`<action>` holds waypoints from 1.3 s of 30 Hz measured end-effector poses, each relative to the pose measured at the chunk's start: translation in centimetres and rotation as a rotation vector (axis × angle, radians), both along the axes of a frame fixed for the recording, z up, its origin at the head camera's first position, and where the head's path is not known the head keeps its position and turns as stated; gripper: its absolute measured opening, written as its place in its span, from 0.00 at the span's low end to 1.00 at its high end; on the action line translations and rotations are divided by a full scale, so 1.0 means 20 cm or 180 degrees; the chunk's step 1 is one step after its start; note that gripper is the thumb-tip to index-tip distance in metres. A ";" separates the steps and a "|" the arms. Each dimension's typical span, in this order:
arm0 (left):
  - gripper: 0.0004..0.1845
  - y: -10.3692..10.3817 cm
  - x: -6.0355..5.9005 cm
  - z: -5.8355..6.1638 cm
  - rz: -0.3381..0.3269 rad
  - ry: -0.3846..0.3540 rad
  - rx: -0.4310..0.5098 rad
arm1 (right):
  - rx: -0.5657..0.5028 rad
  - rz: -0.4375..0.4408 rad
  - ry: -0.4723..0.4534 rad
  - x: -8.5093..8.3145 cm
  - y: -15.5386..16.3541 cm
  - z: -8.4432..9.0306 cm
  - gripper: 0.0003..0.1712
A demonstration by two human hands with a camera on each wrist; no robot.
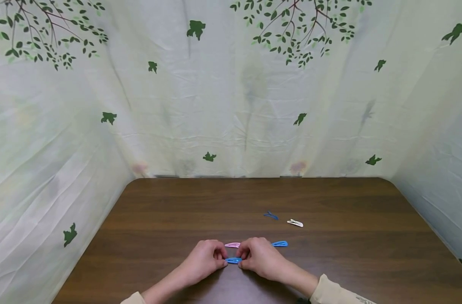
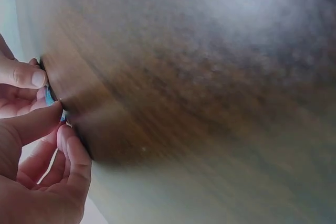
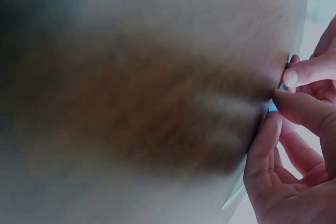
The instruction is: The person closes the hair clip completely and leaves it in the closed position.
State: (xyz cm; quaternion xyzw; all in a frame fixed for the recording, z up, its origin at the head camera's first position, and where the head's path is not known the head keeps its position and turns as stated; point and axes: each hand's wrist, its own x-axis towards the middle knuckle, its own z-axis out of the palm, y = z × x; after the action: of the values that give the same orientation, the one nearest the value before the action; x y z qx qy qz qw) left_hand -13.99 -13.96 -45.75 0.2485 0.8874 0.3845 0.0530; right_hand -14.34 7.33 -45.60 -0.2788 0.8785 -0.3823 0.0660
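Pinching: the left hand (image 1: pixel 205 258) and the right hand (image 1: pixel 262 256), low in the centre of the head view, hold a bright blue, slim teardrop-shaped hair clip (image 1: pixel 233 260) between them.
Left fingertips: curled in, with thumb and fingers nearly together on the clip's left end.
Right fingertips: likewise drawn nearly together on its right end.
Held piece: lies crosswise, its middle showing between the two grips; whether it touches the wood cannot be told.
Behind the fingers: a pale pink, slim hair clip (image 1: pixel 232 245) just above the held one, partly hidden by the right hand; a second bright blue, rounded-end hair clip (image 1: pixel 280 244) shows past that hand's right edge.
Farther up, right of centre: a dark blue, open-shaped hair clip (image 1: pixel 270 215) near a white, slim hair clip (image 1: pixel 295 223).
Surface: a dark brown, wood-grain tabletop (image 1: pixel 330 198), glossy in the left wrist view.
Room: whitish cloth hangings (image 1: pixel 216 105) with printed leafy branches (image 1: pixel 293 21) along the top and scattered green leaf-like shapes (image 1: pixel 196 28).
At the wrists: cream sleeves (image 1: pixel 331 290).
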 end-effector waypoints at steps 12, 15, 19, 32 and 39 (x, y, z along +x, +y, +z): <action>0.09 -0.01 0.01 0.00 -0.0072 -0.0025 0.0028 | -0.0173 0.0021 -0.0147 0.01 0.02 0.00 0.09; 0.08 -0.03 0.00 0.01 -0.0114 -0.0117 0.0103 | -0.0205 0.0023 -0.0219 0.02 0.04 0.00 0.09; 0.07 -0.05 0.00 0.02 -0.0115 -0.0182 0.0152 | -0.0258 0.0025 -0.0221 0.04 0.08 0.01 0.09; 0.05 -0.05 -0.07 0.11 0.0150 0.0169 0.0187 | -0.0322 0.0008 -0.0008 0.08 0.24 0.10 0.11; 0.05 0.01 -0.12 0.11 0.0243 0.0142 0.0252 | -0.0274 -0.0041 0.0232 0.06 0.33 0.13 0.10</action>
State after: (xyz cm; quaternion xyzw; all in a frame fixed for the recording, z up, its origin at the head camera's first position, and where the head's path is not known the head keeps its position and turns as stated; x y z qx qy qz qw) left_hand -16.46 -13.70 -43.53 0.2249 0.8814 0.4154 0.0086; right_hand -13.18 13.96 -42.98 -0.2895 0.8648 -0.4098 0.0193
